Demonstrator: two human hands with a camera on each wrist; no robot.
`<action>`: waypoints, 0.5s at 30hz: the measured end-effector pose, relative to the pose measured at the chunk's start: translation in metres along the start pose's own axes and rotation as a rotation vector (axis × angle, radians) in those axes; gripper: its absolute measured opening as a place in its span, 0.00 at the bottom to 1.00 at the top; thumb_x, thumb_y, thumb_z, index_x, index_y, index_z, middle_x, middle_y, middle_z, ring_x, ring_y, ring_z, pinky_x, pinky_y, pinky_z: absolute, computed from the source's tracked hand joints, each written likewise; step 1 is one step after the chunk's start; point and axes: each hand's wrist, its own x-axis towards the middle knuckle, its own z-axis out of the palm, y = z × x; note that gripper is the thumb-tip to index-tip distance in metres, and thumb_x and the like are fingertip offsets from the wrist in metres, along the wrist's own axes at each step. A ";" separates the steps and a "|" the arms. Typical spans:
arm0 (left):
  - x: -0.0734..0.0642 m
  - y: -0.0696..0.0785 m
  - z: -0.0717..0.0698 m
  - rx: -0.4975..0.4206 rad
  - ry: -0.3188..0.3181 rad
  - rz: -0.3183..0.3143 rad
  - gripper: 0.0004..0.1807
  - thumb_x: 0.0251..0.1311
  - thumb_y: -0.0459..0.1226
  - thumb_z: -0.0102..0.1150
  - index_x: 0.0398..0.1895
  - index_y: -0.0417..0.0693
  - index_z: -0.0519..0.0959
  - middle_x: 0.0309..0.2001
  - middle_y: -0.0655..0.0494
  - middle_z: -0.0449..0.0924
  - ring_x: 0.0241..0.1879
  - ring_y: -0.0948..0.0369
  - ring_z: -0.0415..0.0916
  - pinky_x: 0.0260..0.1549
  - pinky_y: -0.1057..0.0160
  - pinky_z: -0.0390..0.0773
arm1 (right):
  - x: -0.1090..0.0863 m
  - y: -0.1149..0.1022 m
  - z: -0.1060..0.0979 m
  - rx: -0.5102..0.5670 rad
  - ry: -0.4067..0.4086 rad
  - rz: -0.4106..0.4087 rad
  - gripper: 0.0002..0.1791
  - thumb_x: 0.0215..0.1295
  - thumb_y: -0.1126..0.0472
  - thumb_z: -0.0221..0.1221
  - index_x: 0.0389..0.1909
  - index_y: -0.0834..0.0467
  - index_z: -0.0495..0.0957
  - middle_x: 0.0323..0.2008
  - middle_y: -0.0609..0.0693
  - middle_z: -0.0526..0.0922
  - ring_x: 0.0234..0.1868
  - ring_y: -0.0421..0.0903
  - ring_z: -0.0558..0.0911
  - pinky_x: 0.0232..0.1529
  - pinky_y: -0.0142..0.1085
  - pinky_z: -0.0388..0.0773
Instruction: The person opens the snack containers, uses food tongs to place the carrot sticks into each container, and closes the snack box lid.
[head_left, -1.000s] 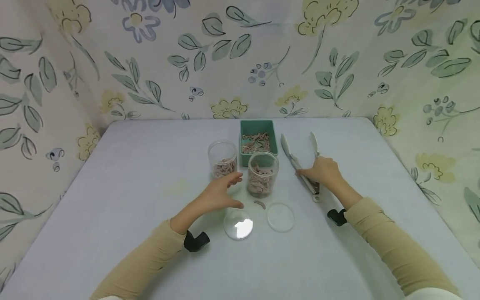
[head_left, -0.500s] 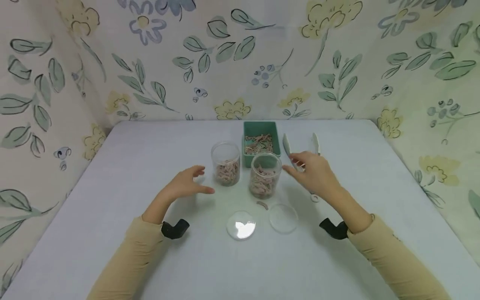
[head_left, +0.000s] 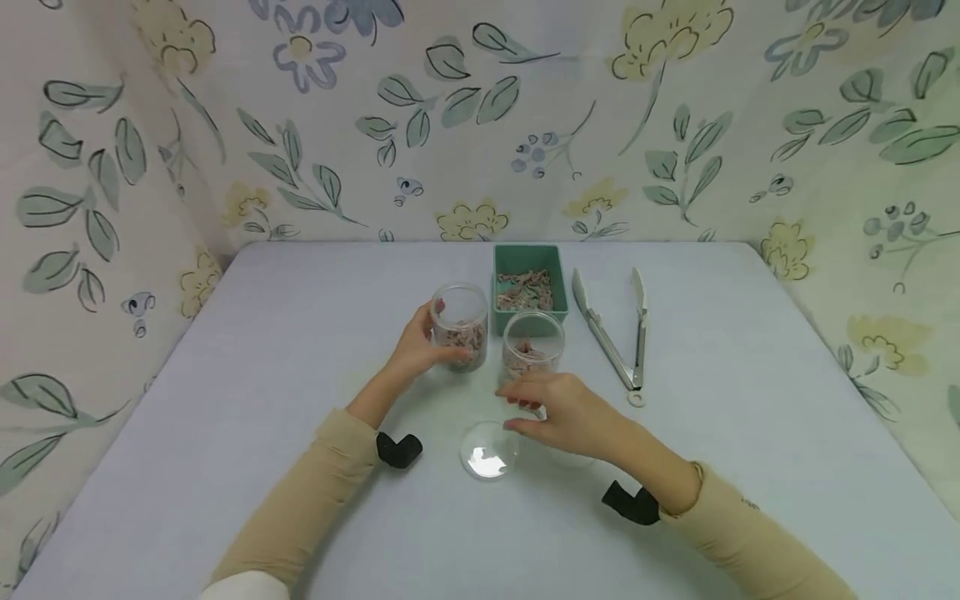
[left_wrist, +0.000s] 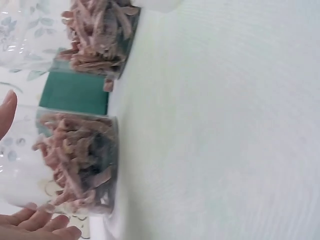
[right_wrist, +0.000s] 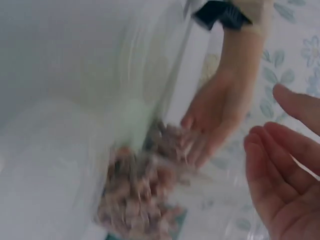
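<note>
My left hand [head_left: 417, 346] is at the left clear jar [head_left: 460, 325], thumb in front of it and fingers along its left side; its contact with the jar is unclear. In the left wrist view, fingertips [left_wrist: 45, 222] lie beside the jar wall, and pinkish-brown strips [left_wrist: 70, 155] fill its lower part. My right hand [head_left: 562, 412], loosely curved and holding nothing, is in front of the right clear jar [head_left: 534, 333], hiding its lower part. A round clear lid [head_left: 487, 454] lies by it; a second lid [head_left: 573, 458] is mostly hidden under that hand.
A green tray [head_left: 564, 292] with more strips stands behind the jars. Metal tongs [head_left: 613, 354] lie spread on the white table [head_left: 337, 533] to the right. A flower-patterned cloth [head_left: 480, 167] hangs behind the table.
My right hand has let go of the tongs and moved left, in front of the right jar. My left hand first drew back left, then came up to the left jar.
</note>
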 end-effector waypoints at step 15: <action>0.007 -0.005 0.013 -0.071 0.007 -0.007 0.47 0.41 0.26 0.75 0.68 0.41 0.64 0.69 0.45 0.64 0.67 0.48 0.61 0.66 0.50 0.61 | 0.015 0.008 0.050 -0.029 -0.475 0.135 0.44 0.43 0.56 0.76 0.64 0.66 0.71 0.65 0.58 0.72 0.65 0.53 0.71 0.63 0.44 0.70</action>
